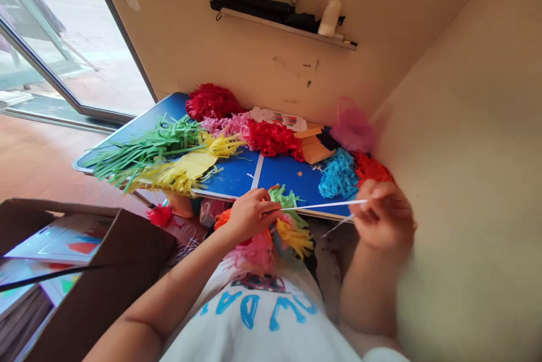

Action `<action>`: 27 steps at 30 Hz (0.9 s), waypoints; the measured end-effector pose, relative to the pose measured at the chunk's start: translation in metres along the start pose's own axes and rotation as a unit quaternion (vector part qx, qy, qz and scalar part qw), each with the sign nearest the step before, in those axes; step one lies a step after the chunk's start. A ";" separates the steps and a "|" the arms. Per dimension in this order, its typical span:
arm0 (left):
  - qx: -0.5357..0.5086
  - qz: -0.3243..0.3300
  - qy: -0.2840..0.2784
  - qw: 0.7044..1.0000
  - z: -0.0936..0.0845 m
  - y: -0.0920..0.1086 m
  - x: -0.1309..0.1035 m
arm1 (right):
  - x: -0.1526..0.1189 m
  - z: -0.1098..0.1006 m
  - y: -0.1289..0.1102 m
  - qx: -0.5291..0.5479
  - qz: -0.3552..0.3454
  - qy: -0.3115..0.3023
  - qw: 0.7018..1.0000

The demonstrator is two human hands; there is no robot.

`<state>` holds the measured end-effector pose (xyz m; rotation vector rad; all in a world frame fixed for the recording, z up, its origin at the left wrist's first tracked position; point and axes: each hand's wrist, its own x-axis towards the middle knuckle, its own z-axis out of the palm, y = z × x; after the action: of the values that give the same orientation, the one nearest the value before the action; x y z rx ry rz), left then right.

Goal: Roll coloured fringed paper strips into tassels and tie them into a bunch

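A thin white ribbon (322, 204) is stretched taut between my two hands in front of the table edge. My left hand (253, 214) pinches one end, close above a multicoloured bunch of tissue fringe (258, 252) on my lap. Green, yellow, orange and pink strips show in that bunch; part of it lies behind my left hand. My right hand (383, 215), raised to the right and slightly blurred, grips the other end, and a short loose tail hangs below it.
A blue folding table (228, 178) carries green fringe (148, 147), yellow fringe (190, 167), red fringe (273, 137) and blue fringe (339, 174). A cardboard box (127, 254) stands at left. Above, a wall shelf (288, 26) holds a white bottle (331, 14). The wall is close on my right.
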<state>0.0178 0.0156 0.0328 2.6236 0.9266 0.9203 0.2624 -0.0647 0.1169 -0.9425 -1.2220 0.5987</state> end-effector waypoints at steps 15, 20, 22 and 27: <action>-0.005 -0.028 -0.109 0.994 -0.018 0.000 -0.003 | -0.045 0.075 0.081 -0.247 0.092 -0.255 0.930; -0.108 -0.075 -0.069 0.989 -0.041 -0.014 -0.006 | -0.034 0.063 0.083 -0.214 0.111 -0.230 0.943; -0.122 -0.073 -0.065 0.988 -0.044 -0.018 -0.005 | -0.030 0.060 0.079 -0.225 0.084 -0.235 0.942; -0.141 -0.049 -0.077 0.986 -0.036 -0.020 -0.002 | -0.026 0.062 0.074 -0.243 0.054 -0.213 0.945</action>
<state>-0.0155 0.0295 0.0526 2.3499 0.8143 0.7497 0.2033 -0.0310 0.0435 -1.3449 -1.7636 0.6191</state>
